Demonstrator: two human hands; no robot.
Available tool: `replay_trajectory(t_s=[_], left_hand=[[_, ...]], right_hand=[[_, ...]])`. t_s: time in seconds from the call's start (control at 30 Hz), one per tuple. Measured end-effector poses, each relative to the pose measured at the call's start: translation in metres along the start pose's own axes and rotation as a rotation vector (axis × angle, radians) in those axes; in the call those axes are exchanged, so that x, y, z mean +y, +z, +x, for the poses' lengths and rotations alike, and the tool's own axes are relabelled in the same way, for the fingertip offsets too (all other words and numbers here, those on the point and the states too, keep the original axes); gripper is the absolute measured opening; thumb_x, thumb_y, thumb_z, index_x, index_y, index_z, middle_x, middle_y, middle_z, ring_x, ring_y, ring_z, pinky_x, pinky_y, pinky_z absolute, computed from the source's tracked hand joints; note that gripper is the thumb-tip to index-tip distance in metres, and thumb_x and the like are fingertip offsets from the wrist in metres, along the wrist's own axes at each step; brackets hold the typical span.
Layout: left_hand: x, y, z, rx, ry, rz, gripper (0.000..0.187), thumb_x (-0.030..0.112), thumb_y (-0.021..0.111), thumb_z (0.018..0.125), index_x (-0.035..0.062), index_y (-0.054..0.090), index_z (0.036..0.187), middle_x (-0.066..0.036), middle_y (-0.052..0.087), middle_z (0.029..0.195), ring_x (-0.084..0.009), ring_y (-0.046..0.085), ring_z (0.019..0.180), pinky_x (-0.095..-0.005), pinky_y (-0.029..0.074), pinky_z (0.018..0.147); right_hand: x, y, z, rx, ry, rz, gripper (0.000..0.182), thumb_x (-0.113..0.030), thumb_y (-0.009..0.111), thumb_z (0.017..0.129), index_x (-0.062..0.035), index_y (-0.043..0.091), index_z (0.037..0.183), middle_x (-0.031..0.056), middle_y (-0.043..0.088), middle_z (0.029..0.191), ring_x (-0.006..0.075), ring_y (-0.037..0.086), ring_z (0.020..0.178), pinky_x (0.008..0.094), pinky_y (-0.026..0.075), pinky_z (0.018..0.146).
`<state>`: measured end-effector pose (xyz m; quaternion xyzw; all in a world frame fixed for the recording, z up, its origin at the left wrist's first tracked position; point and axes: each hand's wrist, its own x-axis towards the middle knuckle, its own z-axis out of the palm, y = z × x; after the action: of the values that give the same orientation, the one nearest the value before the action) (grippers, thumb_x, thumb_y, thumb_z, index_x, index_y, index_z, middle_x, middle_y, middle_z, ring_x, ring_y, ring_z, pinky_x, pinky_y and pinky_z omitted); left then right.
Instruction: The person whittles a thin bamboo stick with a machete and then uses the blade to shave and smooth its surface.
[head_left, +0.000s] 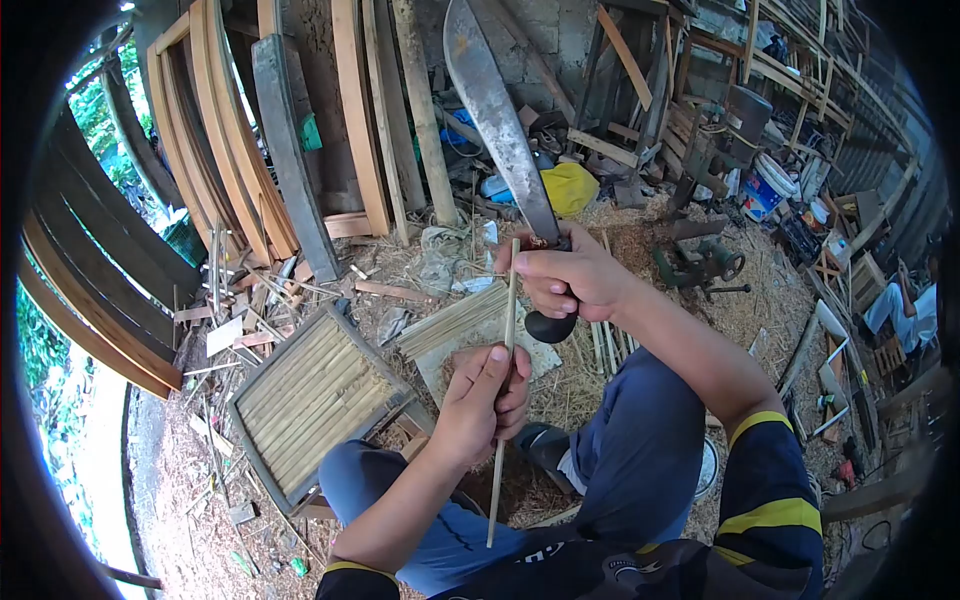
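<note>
My left hand (484,398) is wrapped round a thin bamboo stick (497,470), held nearly upright in front of my knees. My right hand (566,276) grips a machete (505,130) by its dark handle, the broad, stained blade pointing up and away. The stick's upper end reaches the right thumb and the base of the blade. Below the hands, a bundle of thin bamboo sticks (455,322) lies on a pale sheet (438,368) on the ground. More thin sticks (603,347) lie beneath the right wrist.
To the left stands a framed panel of bamboo slats (315,395). Long wooden boards (360,120) lean on the back wall. A green metal vise (705,262) sits at the right among wood shavings. Farther right, a person (905,315) sits near scrap wood.
</note>
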<state>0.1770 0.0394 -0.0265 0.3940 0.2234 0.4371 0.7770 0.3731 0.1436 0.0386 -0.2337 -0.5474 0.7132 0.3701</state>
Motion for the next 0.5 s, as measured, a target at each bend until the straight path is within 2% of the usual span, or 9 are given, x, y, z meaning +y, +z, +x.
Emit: replay_trajectory(t_s=[0.07,0.17,0.27,0.5], left_hand=[[-0.001,-0.001,0.001,0.016,-0.001,0.009,0.034,0.041,0.040,0.113,0.0090,0.052,0.106,0.004,0.034,0.065,-0.0051,0.027,0.047,-0.0228,0.021,0.041],[0.002,0.002,0.002,0.088,0.015,0.034,0.034,0.038,0.038,0.114,0.0073,0.052,0.109,0.003,0.038,0.067,-0.0052,0.028,0.048,-0.0229,0.023,0.042],[0.004,0.003,0.002,0.150,0.037,0.087,0.032,0.037,0.040,0.114,0.0075,0.052,0.110,0.003,0.039,0.068,-0.0048,0.028,0.049,-0.0228,0.023,0.043],[0.000,-0.005,0.002,0.139,0.075,0.112,0.032,0.037,0.041,0.113,0.0093,0.051,0.102,0.004,0.037,0.068,-0.0046,0.028,0.051,-0.0233,0.023,0.044]], right_hand=[[0.000,0.000,0.001,0.029,-0.006,-0.055,0.023,-0.015,0.068,0.098,0.0025,0.064,0.112,-0.0049,0.042,0.055,0.0073,0.041,0.039,0.0263,0.031,0.041],[0.000,0.000,0.004,0.075,-0.022,-0.014,0.019,-0.014,0.077,0.092,-0.0029,0.063,0.099,-0.0039,0.045,0.058,0.0074,0.041,0.041,0.0263,0.030,0.041],[0.004,0.001,0.008,0.093,-0.060,-0.012,0.024,-0.016,0.081,0.090,-0.0056,0.061,0.093,-0.0032,0.046,0.058,0.0078,0.043,0.041,0.0265,0.030,0.041],[0.008,-0.003,0.014,0.059,-0.075,-0.040,0.029,-0.019,0.083,0.090,-0.0057,0.059,0.096,-0.0019,0.049,0.058,0.0085,0.043,0.041,0.0269,0.031,0.041]])
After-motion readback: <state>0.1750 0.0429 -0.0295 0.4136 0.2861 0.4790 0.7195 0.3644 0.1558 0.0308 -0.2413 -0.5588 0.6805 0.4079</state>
